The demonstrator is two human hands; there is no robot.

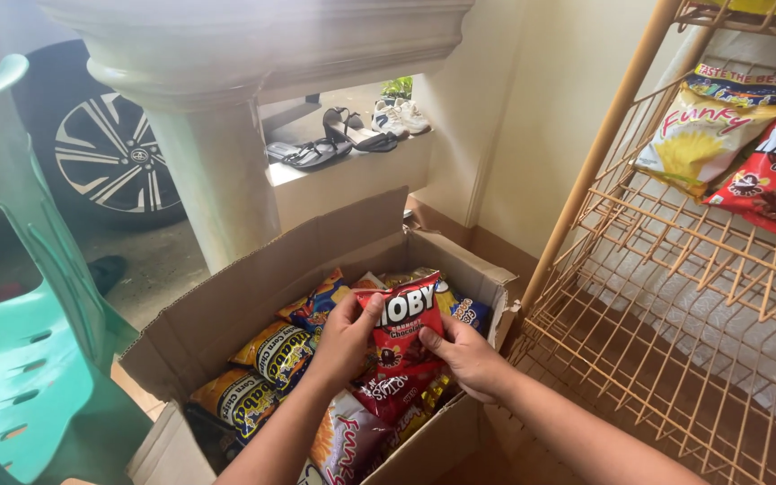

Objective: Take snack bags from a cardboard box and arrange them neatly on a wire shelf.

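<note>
1. Two hands hold one red snack bag (403,325) together above the open cardboard box (226,310). The left hand (345,339) pinches its left edge, with the thumb in front and the fingers closed behind it. The right hand (466,357) grips the lower right corner in the same way.
2. To do this lift well, I think it is better to keep the grip on the sealed edges and not on the puffed middle, because the content can break easily. The bag should go straight up, so it does not pull the neighbour packets with it.
3. Inside the box many other snack packets lie flat and overlapping: yellow and blue corn chip bags (271,364) at the left side, one more red packet (392,392) just under the held one, and an orange and white packet (343,445) near the front wall.
4. At the right stands a wire rack (675,296) of peach colour. On its upper shelf lean a yellow chip bag (707,126) and a red chocolate snack bag (774,180), touching each other.
5. At the left is a green plastic chair (20,359).
</note>
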